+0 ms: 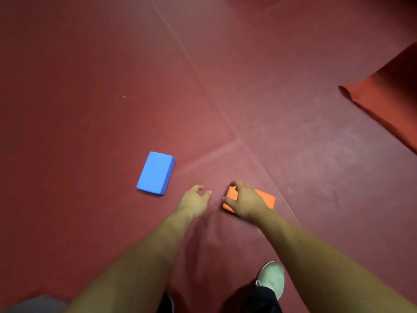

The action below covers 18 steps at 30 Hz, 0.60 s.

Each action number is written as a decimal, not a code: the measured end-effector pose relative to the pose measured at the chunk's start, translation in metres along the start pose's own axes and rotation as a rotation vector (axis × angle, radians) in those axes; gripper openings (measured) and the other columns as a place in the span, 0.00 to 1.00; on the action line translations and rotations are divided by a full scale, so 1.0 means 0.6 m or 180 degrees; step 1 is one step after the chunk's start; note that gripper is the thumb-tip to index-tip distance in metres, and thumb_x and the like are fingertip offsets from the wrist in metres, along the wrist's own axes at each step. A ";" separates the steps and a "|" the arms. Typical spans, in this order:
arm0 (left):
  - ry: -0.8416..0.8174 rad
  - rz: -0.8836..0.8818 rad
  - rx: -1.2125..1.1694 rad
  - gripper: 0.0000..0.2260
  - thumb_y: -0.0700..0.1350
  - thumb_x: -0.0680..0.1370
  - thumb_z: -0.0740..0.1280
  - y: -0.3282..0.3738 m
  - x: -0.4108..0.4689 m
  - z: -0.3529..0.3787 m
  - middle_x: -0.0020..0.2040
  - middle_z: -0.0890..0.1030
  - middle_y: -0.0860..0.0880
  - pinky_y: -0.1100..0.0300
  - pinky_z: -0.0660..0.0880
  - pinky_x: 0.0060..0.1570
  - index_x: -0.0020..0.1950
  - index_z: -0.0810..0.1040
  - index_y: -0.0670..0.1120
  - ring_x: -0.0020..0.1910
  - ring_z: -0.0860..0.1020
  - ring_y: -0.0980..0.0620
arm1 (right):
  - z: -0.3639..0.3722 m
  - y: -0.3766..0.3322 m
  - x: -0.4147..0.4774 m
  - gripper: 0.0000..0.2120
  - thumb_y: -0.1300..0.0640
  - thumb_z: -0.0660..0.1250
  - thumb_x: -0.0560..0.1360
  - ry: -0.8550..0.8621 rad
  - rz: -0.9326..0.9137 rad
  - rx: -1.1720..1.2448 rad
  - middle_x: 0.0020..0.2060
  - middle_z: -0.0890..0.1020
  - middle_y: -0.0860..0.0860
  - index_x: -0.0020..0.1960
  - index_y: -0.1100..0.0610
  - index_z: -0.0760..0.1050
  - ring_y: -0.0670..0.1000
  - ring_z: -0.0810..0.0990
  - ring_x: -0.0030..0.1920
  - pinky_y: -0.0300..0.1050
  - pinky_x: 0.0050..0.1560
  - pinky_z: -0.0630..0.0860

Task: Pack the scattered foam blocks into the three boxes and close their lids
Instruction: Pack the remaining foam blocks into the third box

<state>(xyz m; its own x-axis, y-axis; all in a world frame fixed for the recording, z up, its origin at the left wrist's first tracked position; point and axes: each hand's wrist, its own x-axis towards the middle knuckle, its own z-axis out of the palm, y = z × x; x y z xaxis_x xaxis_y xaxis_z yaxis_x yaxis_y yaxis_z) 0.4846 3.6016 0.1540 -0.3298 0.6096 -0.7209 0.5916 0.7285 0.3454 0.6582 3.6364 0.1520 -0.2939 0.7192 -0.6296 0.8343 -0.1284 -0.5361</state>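
The head view looks down at a dark red floor [112,75] crossed by pale seam lines. None of the three boxes is in the frame. Two foam blocks lie on the floor.

The orange block [266,198] is largely hidden: the right hand [246,201] is over its middle, so only the left end and the right end show. The hand is curled in a claw, thumb at the block's near left corner and fingers [235,184] arched over the far edge. The fingers look to be closing around the block, but whether they press on it or the block has left the floor cannot be told. The block's long axis runs left to right, dipping slightly toward the right.

The blue block [155,173] lies flat and fully visible, well to the left of the orange one and apart from both hands. Its long axis runs from near left to far right, steeply, and its broad face is up with a darker side wall showing on the right edge.

The left hand [195,199] hangs between the two blocks, fingers loosely curled and empty, touching neither.

At the right edge a brighter red mat [383,93] is cut off by the frame; its near edge seems folded or rolled. At the bottom, a pale shoe [272,277] shows under the right forearm with dark trousers behind it; a grey patch in the bottom left corner is too blurred to name.

No writing or label can be read on either block.
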 end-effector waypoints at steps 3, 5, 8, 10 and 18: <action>-0.0059 -0.0052 0.0061 0.21 0.60 0.78 0.63 -0.023 0.107 0.082 0.66 0.76 0.46 0.56 0.68 0.66 0.68 0.73 0.54 0.66 0.74 0.46 | 0.063 0.072 0.104 0.32 0.40 0.68 0.73 -0.0055 0.0003 -0.0096 0.67 0.73 0.55 0.72 0.53 0.66 0.57 0.70 0.67 0.51 0.66 0.69; -0.0069 -0.0083 0.0025 0.20 0.59 0.79 0.64 -0.044 0.168 0.131 0.65 0.76 0.44 0.56 0.68 0.67 0.69 0.73 0.53 0.66 0.73 0.46 | 0.107 0.119 0.163 0.34 0.40 0.69 0.71 -0.0058 0.0037 -0.0172 0.67 0.72 0.54 0.72 0.52 0.66 0.57 0.69 0.68 0.52 0.66 0.69; -0.0068 -0.0073 0.0062 0.20 0.57 0.80 0.64 -0.072 0.254 0.181 0.66 0.76 0.44 0.57 0.66 0.68 0.69 0.73 0.51 0.68 0.71 0.46 | 0.158 0.172 0.241 0.39 0.36 0.71 0.67 -0.0032 0.0013 -0.0480 0.70 0.68 0.53 0.72 0.49 0.64 0.58 0.66 0.70 0.55 0.67 0.68; -0.0067 -0.0081 0.0093 0.20 0.57 0.80 0.64 -0.091 0.304 0.208 0.66 0.76 0.44 0.57 0.66 0.68 0.69 0.73 0.51 0.68 0.72 0.46 | 0.187 0.200 0.283 0.46 0.31 0.72 0.62 -0.0121 0.0018 -0.0893 0.76 0.59 0.53 0.75 0.45 0.59 0.59 0.58 0.75 0.61 0.71 0.62; 0.0017 -0.0204 0.0092 0.20 0.61 0.77 0.63 -0.183 0.462 0.267 0.66 0.77 0.47 0.54 0.68 0.68 0.66 0.74 0.55 0.66 0.74 0.46 | 0.291 0.262 0.415 0.67 0.24 0.72 0.51 -0.0647 0.0152 -0.2223 0.77 0.33 0.56 0.78 0.40 0.40 0.69 0.38 0.76 0.81 0.65 0.47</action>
<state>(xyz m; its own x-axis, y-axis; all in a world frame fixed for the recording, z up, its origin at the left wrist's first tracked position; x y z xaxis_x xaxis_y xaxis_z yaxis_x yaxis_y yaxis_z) 0.4458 3.6404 -0.1801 -0.3715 0.5638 -0.7376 0.5900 0.7568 0.2812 0.6346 3.6759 -0.1874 -0.2738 0.5739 -0.7718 0.9315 0.3580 -0.0643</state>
